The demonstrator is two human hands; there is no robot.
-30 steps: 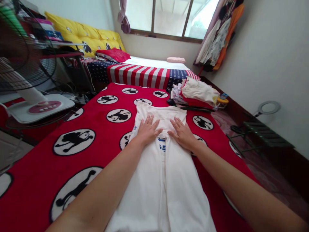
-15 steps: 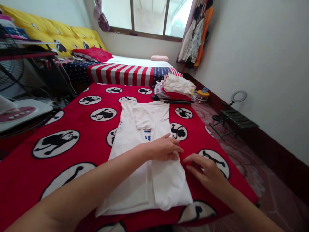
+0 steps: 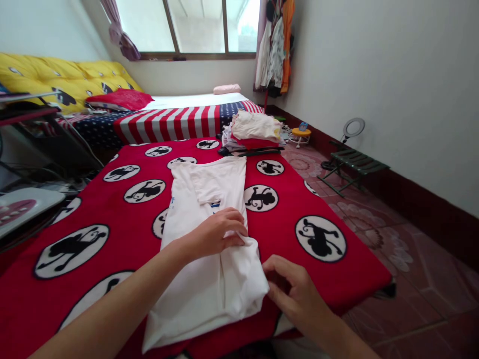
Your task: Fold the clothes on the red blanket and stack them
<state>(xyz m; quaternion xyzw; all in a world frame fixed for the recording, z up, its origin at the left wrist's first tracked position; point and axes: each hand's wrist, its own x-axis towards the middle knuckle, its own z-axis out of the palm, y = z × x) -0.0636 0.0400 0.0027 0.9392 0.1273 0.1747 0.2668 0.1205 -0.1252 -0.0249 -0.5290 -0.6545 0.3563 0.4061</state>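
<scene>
A white T-shirt (image 3: 187,284) with small blue print lies on the red blanket (image 3: 279,237), its right side folded inward over the middle. My left hand (image 3: 220,232) is closed on the folded layer about halfway down, and the cloth bunches up beside its fingertips. At the lower right edge of the shirt, my right hand (image 3: 295,286) pinches the fabric between thumb and fingers. Part of the blue print is covered by my left hand and the folded cloth.
A pile of folded clothes (image 3: 254,127) sits at the far edge of the blanket, with dark hangers (image 3: 262,151) by it. On the tiled floor to the right stand a green folding stool (image 3: 355,162) and a yellow round stool (image 3: 300,133). A white appliance (image 3: 30,207) is at left.
My right hand has moved in from beside the shirt and taken hold of its edge. The left hand has gripped the fold, and the shirt's right side is pulled inward. The view has shifted right.
</scene>
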